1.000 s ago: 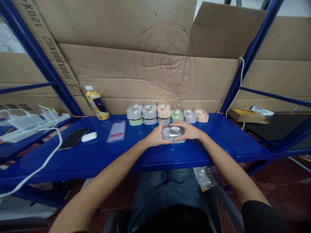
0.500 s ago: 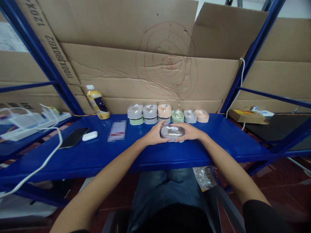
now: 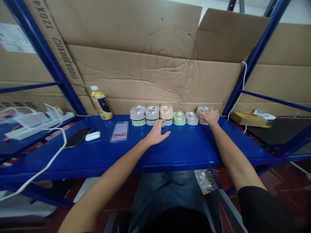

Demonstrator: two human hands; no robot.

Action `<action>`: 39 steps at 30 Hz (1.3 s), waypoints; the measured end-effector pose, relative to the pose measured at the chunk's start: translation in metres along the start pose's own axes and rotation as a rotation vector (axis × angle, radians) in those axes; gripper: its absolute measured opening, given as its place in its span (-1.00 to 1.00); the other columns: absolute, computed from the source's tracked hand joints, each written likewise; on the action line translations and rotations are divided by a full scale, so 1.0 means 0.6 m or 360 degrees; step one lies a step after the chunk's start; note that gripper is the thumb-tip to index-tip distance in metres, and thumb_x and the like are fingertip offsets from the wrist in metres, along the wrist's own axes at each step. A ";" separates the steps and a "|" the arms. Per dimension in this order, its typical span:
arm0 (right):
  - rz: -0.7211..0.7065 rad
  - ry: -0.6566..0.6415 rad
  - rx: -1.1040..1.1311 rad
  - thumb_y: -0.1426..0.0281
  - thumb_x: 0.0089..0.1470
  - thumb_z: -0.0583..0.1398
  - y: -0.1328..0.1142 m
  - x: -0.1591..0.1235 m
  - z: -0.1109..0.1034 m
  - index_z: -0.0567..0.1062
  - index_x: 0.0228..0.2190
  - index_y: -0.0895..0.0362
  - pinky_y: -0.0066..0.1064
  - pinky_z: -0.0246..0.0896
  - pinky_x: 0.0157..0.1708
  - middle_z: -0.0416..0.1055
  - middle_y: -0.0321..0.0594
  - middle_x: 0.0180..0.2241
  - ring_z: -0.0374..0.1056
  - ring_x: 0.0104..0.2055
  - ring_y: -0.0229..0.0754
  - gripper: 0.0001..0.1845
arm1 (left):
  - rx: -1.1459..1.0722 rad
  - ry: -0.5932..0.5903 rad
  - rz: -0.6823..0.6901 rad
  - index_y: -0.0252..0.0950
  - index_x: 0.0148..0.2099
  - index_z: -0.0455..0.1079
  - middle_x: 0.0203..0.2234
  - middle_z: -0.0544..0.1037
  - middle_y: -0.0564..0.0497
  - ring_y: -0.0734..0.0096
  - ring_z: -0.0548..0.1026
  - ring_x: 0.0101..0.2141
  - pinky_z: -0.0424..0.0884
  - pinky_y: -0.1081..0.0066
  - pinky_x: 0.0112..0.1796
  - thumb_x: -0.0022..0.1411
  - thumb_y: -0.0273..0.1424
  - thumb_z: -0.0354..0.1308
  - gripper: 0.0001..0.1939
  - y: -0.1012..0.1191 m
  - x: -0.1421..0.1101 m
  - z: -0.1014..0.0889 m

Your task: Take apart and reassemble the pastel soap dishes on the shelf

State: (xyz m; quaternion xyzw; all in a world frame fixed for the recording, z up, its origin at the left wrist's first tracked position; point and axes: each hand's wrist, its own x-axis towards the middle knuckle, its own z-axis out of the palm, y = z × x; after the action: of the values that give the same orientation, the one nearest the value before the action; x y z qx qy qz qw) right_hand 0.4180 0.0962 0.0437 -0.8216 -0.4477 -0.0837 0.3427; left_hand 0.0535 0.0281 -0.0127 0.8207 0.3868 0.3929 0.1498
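Note:
My right hand [image 3: 212, 116] is closed on a grey oval lidded box [image 3: 201, 110] at the right end of the row. That box sits on top of a peach box [image 3: 202, 121], partly hidden by my fingers. My left hand [image 3: 156, 133] is over the blue table, thumb and fingers apart and holding nothing. Its fingertips are just in front of a stack with a peach box [image 3: 166, 112] on top. Left of this stand two more stacks, topped by a grey box [image 3: 152, 111] and another grey box [image 3: 137, 112]. A green box [image 3: 179, 118] and a grey box [image 3: 191, 118] stand single.
On the blue table [image 3: 184, 152] lie a blurred card [image 3: 119, 131], a white earbud case [image 3: 92, 136] and a black phone [image 3: 79, 137]. A yellow bottle [image 3: 102, 103] stands at the back left. White cables and a power strip [image 3: 39, 126] are farther left. Cardboard [image 3: 116, 71] walls the back.
The grey box moved from the front middle to the right end, onto the peach box, with my right hand. My left hand let go of it and opened.

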 end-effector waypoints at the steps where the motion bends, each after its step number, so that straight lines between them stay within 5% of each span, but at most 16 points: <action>1: 0.0003 0.0020 -0.0045 -0.12 -0.06 0.40 0.001 -0.002 0.008 0.40 0.18 0.24 0.05 0.22 0.14 0.36 0.33 0.12 0.34 0.18 0.34 -0.04 | 0.0002 -0.0008 -0.0010 -0.25 0.32 0.15 0.15 0.37 -0.22 0.15 0.51 0.00 0.54 0.12 -0.02 0.28 -0.16 0.28 -0.33 0.000 0.000 -0.001; 6: -0.0045 0.0073 -0.0056 -0.18 0.03 0.31 0.003 -0.013 0.010 0.25 0.24 0.38 0.10 0.19 0.15 0.36 0.44 0.13 0.32 0.20 0.42 0.07 | 0.0029 -0.0067 -0.0043 -0.25 0.32 0.15 0.15 0.35 -0.22 0.15 0.51 0.00 0.54 0.09 0.00 0.29 -0.15 0.27 -0.33 0.000 -0.001 -0.005; 9: -0.0115 0.0220 -0.0001 -0.11 0.20 0.16 -0.002 -0.028 -0.011 0.21 0.28 0.44 0.17 0.14 0.18 0.33 0.49 0.15 0.27 0.22 0.47 -0.03 | 0.0022 -0.0098 -0.0055 -0.25 0.33 0.16 0.14 0.36 -0.22 0.13 0.52 -0.02 0.54 0.06 0.00 0.28 -0.14 0.28 -0.32 -0.003 0.000 -0.004; 12: -0.0557 0.0235 0.0113 0.00 0.26 0.10 -0.022 -0.060 -0.023 0.26 0.27 0.38 0.21 0.08 0.25 0.27 0.42 0.23 0.19 0.29 0.45 -0.18 | 0.0013 -0.0117 -0.0067 -0.25 0.34 0.17 0.14 0.37 -0.23 0.12 0.53 -0.03 0.55 0.05 -0.01 0.28 -0.13 0.28 -0.31 -0.007 0.000 -0.001; 15: -0.1183 -0.0103 0.0240 -0.02 0.23 0.15 -0.054 -0.105 -0.006 0.31 0.28 0.27 0.16 0.01 0.35 0.22 0.29 0.32 0.14 0.36 0.39 -0.20 | 0.0023 -0.0116 -0.0055 -0.24 0.33 0.18 0.14 0.37 -0.22 0.13 0.54 -0.03 0.56 0.08 -0.02 0.30 -0.14 0.27 -0.33 -0.010 0.000 0.000; 18: -0.1501 -0.0462 0.0229 -0.08 0.15 0.23 -0.082 -0.144 0.031 0.28 0.32 0.20 0.20 -0.07 0.42 0.10 0.21 0.43 -0.01 0.47 0.41 -0.10 | 0.0054 -0.0078 -0.0010 -0.23 0.31 0.20 0.12 0.39 -0.19 0.16 0.53 -0.03 0.56 0.10 -0.01 0.32 -0.17 0.26 -0.39 -0.012 0.000 -0.001; 22: -0.1542 -0.0655 0.0174 -0.10 0.09 0.30 -0.093 -0.178 0.045 0.31 0.29 0.17 0.26 -0.05 0.41 0.17 0.20 0.40 -0.01 0.47 0.42 -0.08 | 0.0069 -0.0056 0.0024 -0.22 0.29 0.22 0.09 0.40 -0.15 0.19 0.53 -0.04 0.55 0.11 -0.01 0.32 -0.19 0.26 -0.43 -0.012 0.002 -0.002; 25: -0.1399 -0.0535 0.0175 -0.13 0.16 0.24 -0.094 -0.196 0.023 0.45 0.13 0.19 0.31 0.06 0.33 0.37 0.26 0.22 0.19 0.35 0.46 -0.24 | 0.0073 -0.0054 0.0050 -0.22 0.27 0.24 0.07 0.41 -0.15 0.19 0.54 -0.04 0.55 0.11 0.00 0.32 -0.20 0.25 -0.44 -0.012 0.003 0.000; 29: -0.1021 -0.0318 0.0237 -0.25 -0.03 0.32 -0.097 -0.209 0.001 0.48 0.06 0.18 0.34 0.21 0.21 0.44 0.31 0.10 0.31 0.23 0.54 -0.11 | 0.0056 -0.0084 0.0038 -0.23 0.27 0.24 0.12 0.40 -0.18 0.14 0.54 0.00 0.54 0.07 0.04 0.29 -0.14 0.29 -0.39 -0.008 0.002 0.001; 32: -0.0936 -0.0615 0.0227 -0.20 -0.14 0.42 -0.096 -0.206 -0.007 0.44 0.13 0.19 0.27 0.33 0.14 0.49 0.31 0.07 0.41 0.16 0.50 -0.02 | 0.0009 -0.0136 0.0025 -0.21 0.32 0.20 0.21 0.37 -0.22 0.02 0.52 0.10 0.50 0.01 0.11 0.16 -0.02 0.41 -0.18 -0.007 0.000 -0.002; 36: -0.1443 -0.1159 0.0631 0.03 -0.16 0.48 -0.090 -0.197 -0.028 0.29 0.31 0.16 0.12 0.32 0.24 0.45 0.17 0.21 0.41 0.24 0.31 0.09 | -0.0094 -0.0242 0.0078 -0.23 0.44 0.05 0.32 0.30 -0.34 -0.18 0.36 0.29 0.33 -0.12 0.27 -0.09 0.07 0.54 0.20 -0.005 0.001 -0.010; 39: -0.1536 -0.1255 0.1129 0.10 -0.08 0.45 -0.084 -0.186 -0.045 0.25 0.35 0.05 0.07 0.21 0.35 0.36 0.04 0.31 0.34 0.33 0.16 0.03 | -0.0139 -0.0308 0.0115 -0.28 0.49 0.00 0.36 0.26 -0.39 -0.23 0.29 0.34 0.26 -0.15 0.31 -0.18 0.05 0.58 0.34 0.003 0.001 -0.017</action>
State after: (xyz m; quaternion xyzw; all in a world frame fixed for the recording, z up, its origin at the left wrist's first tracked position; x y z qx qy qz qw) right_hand 0.3172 0.0215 0.0391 -0.3402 -0.8519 0.2277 0.3266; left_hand 0.0468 0.0268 -0.0049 0.8609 0.3233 0.3335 0.2078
